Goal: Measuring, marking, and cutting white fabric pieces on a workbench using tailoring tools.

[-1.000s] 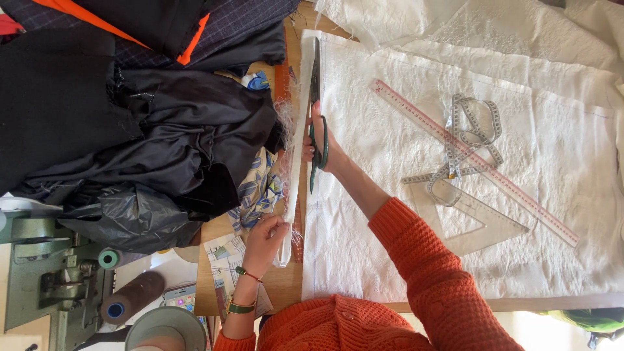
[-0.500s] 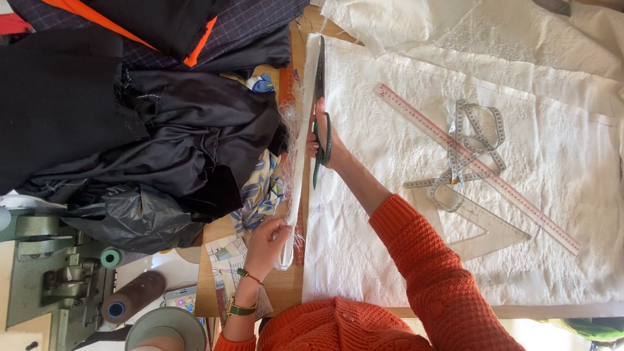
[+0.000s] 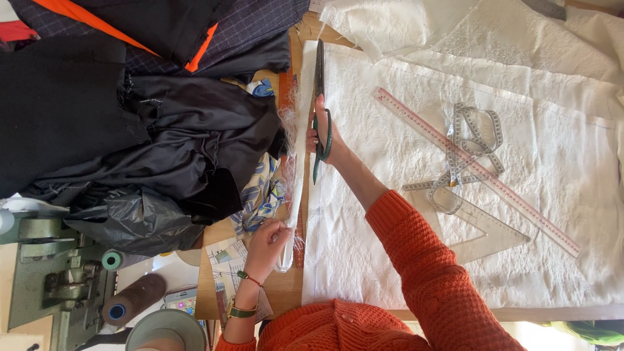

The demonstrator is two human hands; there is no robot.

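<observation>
A large piece of white textured fabric point(image 3: 403, 195) lies spread over the wooden table point(image 3: 279, 296). My right hand point(image 3: 323, 136) grips green-handled scissors point(image 3: 319, 97), whose dark blades lie along the fabric's left edge and point away from me. My left hand point(image 3: 268, 239), with bracelets at the wrist, holds the near end of a narrow frayed strip point(image 3: 296, 195) that hangs off that edge. Both arms wear an orange knitted sweater.
On the fabric lie a long clear ruler point(image 3: 478, 170), a coiled tape measure point(image 3: 471, 146) and a clear set square point(image 3: 481, 227). Dark cloth and a black plastic bag point(image 3: 140, 221) are piled at the left. A green machine point(image 3: 45, 273) and thread cones point(image 3: 133, 300) sit at the lower left.
My right hand has edged the scissors slightly farther along the fabric's edge, away from me. My left hand has kept its hold on the strip, shifting only a little.
</observation>
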